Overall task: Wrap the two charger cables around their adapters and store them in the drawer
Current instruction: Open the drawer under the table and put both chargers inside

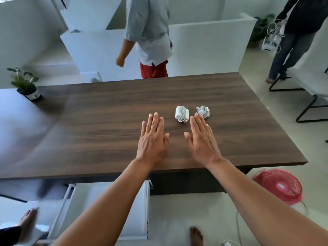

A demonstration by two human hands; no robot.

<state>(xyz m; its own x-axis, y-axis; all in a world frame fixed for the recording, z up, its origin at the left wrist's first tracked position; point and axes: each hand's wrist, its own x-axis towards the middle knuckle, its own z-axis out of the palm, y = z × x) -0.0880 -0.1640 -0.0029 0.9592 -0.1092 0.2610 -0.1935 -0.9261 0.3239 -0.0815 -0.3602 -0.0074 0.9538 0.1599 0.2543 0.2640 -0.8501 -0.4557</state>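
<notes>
Wrapped chargers [192, 113] mid-table [106, 121], beyond flat hands [177, 141], edges distant.

A potted plant [24, 84] stands on the table [124, 110]; a red fan [280, 186] sits below.

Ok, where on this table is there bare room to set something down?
Bare wood runs left of the left hand toward the potted plant, and along the table's far edge. It is crowded by the right hand, beside the two wrapped chargers.
</notes>
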